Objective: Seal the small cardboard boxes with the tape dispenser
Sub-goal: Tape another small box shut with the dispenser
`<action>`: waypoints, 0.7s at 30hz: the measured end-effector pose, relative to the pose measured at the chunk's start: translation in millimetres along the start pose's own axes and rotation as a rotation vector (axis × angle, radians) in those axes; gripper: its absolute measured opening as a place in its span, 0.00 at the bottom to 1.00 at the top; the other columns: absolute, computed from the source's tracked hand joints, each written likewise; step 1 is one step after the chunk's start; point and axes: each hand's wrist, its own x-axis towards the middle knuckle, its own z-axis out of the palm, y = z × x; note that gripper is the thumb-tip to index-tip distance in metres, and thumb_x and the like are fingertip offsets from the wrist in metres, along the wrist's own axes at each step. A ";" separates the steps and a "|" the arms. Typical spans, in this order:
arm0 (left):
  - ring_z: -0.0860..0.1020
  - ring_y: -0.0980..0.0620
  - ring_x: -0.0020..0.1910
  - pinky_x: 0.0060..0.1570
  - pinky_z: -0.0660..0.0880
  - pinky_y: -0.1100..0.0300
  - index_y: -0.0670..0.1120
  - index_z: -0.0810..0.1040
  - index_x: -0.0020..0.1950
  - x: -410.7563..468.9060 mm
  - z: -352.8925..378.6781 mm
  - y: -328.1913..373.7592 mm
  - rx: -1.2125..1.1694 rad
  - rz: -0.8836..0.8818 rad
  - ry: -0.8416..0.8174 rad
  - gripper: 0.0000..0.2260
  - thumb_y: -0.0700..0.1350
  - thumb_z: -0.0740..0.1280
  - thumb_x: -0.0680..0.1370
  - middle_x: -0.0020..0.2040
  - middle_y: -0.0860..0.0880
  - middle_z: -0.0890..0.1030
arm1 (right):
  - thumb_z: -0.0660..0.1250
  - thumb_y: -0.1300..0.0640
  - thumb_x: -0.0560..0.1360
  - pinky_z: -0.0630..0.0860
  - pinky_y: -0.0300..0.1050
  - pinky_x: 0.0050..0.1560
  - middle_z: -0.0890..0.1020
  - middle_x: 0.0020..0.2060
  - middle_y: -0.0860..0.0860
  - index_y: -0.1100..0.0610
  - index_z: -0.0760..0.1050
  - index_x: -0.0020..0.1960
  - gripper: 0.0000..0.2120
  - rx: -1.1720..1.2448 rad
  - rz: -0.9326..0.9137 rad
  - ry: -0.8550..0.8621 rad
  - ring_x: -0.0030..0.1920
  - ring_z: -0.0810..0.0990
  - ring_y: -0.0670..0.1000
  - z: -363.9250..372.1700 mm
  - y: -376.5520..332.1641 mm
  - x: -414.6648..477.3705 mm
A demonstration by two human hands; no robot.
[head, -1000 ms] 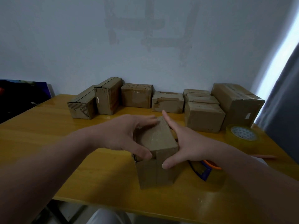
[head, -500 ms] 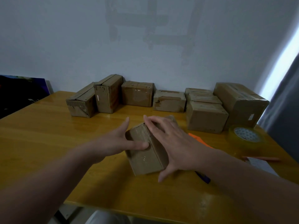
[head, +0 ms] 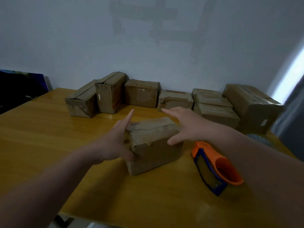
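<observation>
A small cardboard box [head: 154,150] lies on its long side in the middle of the yellow wooden table [head: 41,137], a taped seam running along its top. My left hand [head: 113,142] rests flat against the box's left end, fingers spread and the thumb at the lower front corner. My right hand [head: 185,125] hovers over the box's right end with fingers apart, its thumb touching the top edge. Neither hand grips the box. The orange and blue tape dispenser [head: 215,167] lies on the table just right of the box, under my right forearm.
Several small cardboard boxes [head: 141,93] stand in a row along the wall at the back. A larger box [head: 251,106] sits at the back right, with a tape roll [head: 256,137] partly hidden behind my forearm. A dark panel [head: 19,89] leans at the left.
The box went from standing upright in both hands to lying on its side on the table. Both hands have opened and come off it, uncovering the tape dispenser.
</observation>
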 end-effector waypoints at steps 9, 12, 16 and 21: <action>0.61 0.47 0.73 0.65 0.69 0.48 0.60 0.45 0.77 37.0 -21.0 -20.3 -0.301 -0.084 0.080 0.52 0.26 0.70 0.67 0.75 0.52 0.59 | 0.79 0.44 0.63 0.56 0.58 0.74 0.55 0.75 0.50 0.43 0.44 0.78 0.56 -0.067 0.026 -0.208 0.74 0.53 0.55 14.5 13.6 65.6; 0.67 0.46 0.69 0.63 0.70 0.48 0.56 0.52 0.77 57.1 -31.2 -28.5 -0.206 -0.117 0.155 0.44 0.32 0.71 0.70 0.73 0.50 0.65 | 0.79 0.43 0.61 0.63 0.57 0.69 0.59 0.68 0.51 0.41 0.48 0.77 0.55 -0.095 0.072 -0.139 0.69 0.57 0.55 12.3 21.5 83.2; 0.70 0.47 0.66 0.58 0.73 0.52 0.54 0.57 0.76 88.9 -43.5 -33.1 -0.090 -0.127 0.257 0.38 0.37 0.71 0.73 0.70 0.48 0.68 | 0.79 0.45 0.61 0.66 0.53 0.63 0.62 0.64 0.51 0.41 0.51 0.76 0.52 -0.206 0.132 0.048 0.64 0.60 0.54 1.0 44.7 106.8; 0.68 0.47 0.68 0.58 0.71 0.54 0.53 0.60 0.75 124.4 -55.8 -38.3 0.041 -0.124 0.284 0.33 0.41 0.70 0.74 0.70 0.48 0.68 | 0.78 0.44 0.62 0.65 0.55 0.67 0.62 0.65 0.54 0.39 0.49 0.76 0.52 -0.256 0.314 0.059 0.66 0.61 0.58 -11.3 78.2 135.1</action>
